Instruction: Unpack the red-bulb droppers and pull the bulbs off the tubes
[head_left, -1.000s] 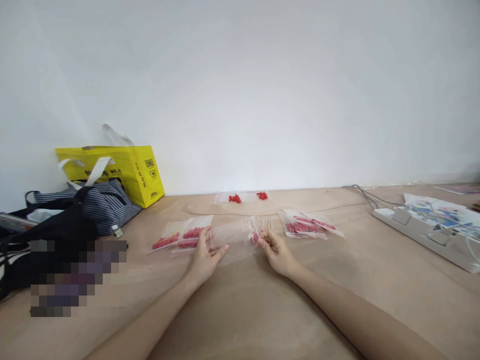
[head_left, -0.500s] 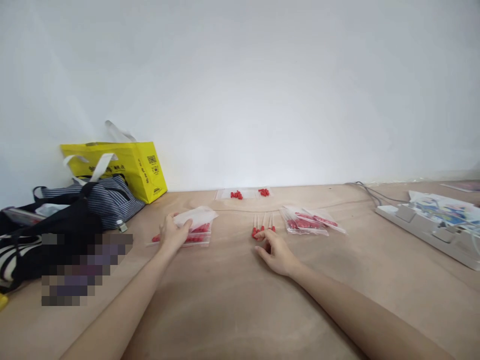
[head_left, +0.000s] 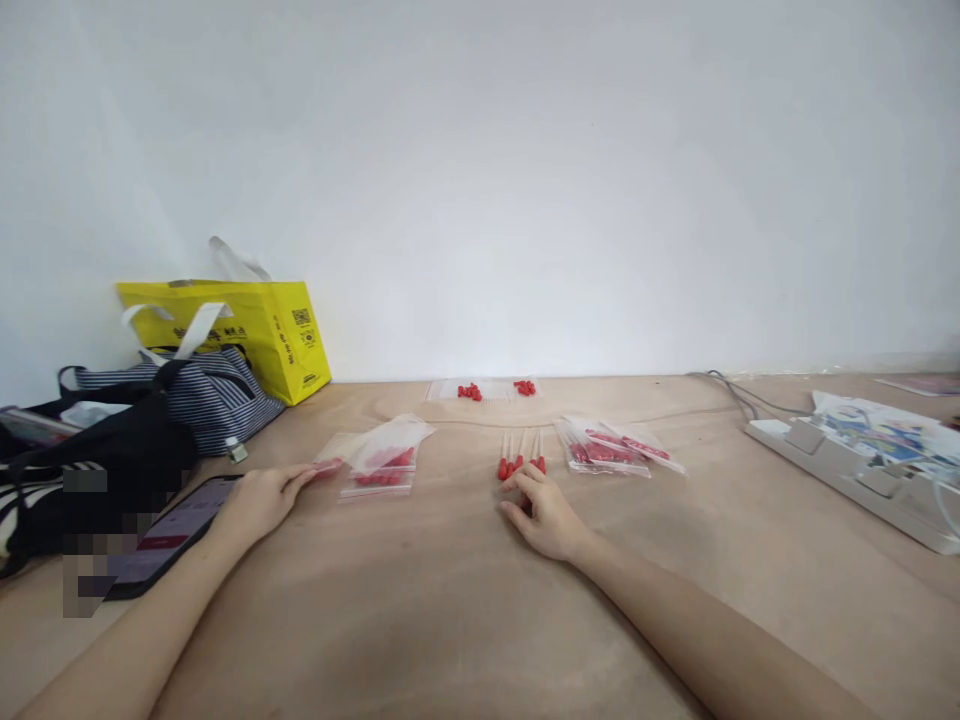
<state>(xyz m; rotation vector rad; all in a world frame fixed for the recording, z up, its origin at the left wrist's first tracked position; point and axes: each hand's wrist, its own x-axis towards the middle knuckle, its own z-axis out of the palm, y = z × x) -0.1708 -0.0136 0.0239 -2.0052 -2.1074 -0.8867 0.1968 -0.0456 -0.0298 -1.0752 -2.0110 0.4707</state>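
Note:
At the left, my left hand (head_left: 259, 508) pinches the left end of a clear zip bag (head_left: 328, 465) with red pieces inside. A pile of similar zip bags (head_left: 382, 468) lies against it, a whitish bag (head_left: 397, 435) on top. My right hand (head_left: 547, 515) rests on the table, fingers loosely curled and thumb apart, with nothing visible in them. Just beyond its fingertips stands a row of several thin pale sticks with red ends (head_left: 517, 465), lying side by side. Whether the fingertips touch the red ends I cannot tell.
More filled zip bags (head_left: 611, 450) lie right of the row. Near the wall, a clear sheet (head_left: 495, 390) bears two clusters of red pieces. A phone (head_left: 161, 545), dark bag (head_left: 142, 430) and yellow bag (head_left: 300, 340) are left; a white power strip (head_left: 847, 480) is right.
My left hand has moved left and toward me, off the bag pile, drawing one zip bag's edge along. My right hand has hardly moved.

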